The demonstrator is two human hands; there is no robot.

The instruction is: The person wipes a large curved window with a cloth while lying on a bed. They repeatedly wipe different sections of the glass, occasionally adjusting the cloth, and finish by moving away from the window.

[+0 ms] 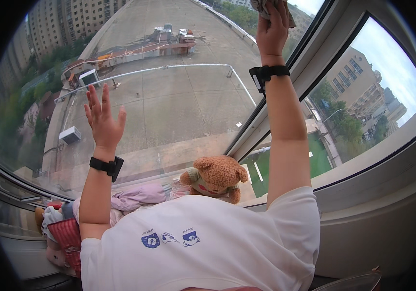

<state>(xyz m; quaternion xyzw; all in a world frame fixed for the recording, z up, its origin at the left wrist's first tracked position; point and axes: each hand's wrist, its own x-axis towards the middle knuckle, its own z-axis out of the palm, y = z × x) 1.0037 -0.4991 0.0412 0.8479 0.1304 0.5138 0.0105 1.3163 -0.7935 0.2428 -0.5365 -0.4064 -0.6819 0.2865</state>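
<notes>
Reaching up at a big, clear glass window [169, 121].
A fuzzy brown teddy bear [217, 173] sits low down. The left hand [105, 121] is up, fingers spread wide, with nothing in it. The right hand [272, 39] stretches higher, almost straight, holding a crumpled grey cloth [264, 7] up top.

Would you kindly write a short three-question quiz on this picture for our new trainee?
1. Which hand holds the crumpled cloth at the picture's top edge?
2. True or false: the left hand is clenched into a fist.
3. Fill in: the lilac cloth lies to the ____ of the brown teddy bear.

Key:
1. The right hand.
2. False; its fingers are extended.
3. Left.
</notes>
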